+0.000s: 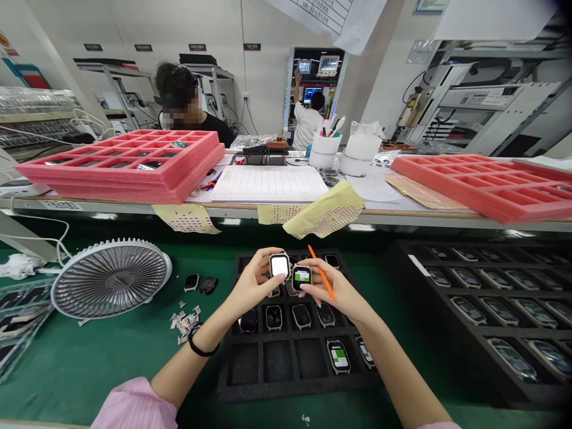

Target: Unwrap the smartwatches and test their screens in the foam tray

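Observation:
Fingers of my left hand [259, 279] are wrapped round a watch with a lit white screen [279, 266]. Close beside it, my right hand [328, 287] grips a watch with a green and white screen [302, 277]. An orange stick [322, 273] also sits between the fingers of my right hand. Both hands are above a black foam tray [277, 390] with several watches in its compartments. Two of the watches at its lower right [338, 357] show green and white screens. Several compartments in the front row hold nothing.
A round fan [111, 279] stands at the left, near two loose watch bodies [191, 282] and small paper scraps [185, 325]. Another black tray of watches [473, 357] is at the right. Pink foam trays [179, 179] lie on the shelf. Two people are beyond it.

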The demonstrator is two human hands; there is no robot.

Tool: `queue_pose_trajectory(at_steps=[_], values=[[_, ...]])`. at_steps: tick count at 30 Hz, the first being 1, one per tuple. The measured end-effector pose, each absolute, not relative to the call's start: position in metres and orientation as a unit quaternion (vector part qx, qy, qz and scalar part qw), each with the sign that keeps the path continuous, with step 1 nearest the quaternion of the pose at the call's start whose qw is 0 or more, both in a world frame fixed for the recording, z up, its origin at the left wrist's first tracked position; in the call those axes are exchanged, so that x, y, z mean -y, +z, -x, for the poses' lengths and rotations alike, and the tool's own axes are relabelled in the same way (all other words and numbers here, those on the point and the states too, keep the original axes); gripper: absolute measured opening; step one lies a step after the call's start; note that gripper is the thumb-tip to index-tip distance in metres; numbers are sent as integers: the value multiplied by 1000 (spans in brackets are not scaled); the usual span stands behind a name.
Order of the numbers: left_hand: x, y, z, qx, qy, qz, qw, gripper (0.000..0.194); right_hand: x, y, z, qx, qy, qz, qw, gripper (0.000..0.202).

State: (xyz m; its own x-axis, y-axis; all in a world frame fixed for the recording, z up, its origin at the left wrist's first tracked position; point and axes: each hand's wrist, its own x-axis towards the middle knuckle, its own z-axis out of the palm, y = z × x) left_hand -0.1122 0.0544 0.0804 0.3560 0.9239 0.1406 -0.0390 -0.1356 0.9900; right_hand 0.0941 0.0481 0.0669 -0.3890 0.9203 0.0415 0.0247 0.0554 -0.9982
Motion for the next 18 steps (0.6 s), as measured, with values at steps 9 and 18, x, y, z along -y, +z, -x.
queue_pose_trajectory(at_steps=[9,18], values=[[-53,84,112,-382,435,-609,542,36,-49,64,-94,607,561,396,401,33],[-55,83,112,-408,425,-584,559,35,-46,69,-90,583,540,440,418,27]])
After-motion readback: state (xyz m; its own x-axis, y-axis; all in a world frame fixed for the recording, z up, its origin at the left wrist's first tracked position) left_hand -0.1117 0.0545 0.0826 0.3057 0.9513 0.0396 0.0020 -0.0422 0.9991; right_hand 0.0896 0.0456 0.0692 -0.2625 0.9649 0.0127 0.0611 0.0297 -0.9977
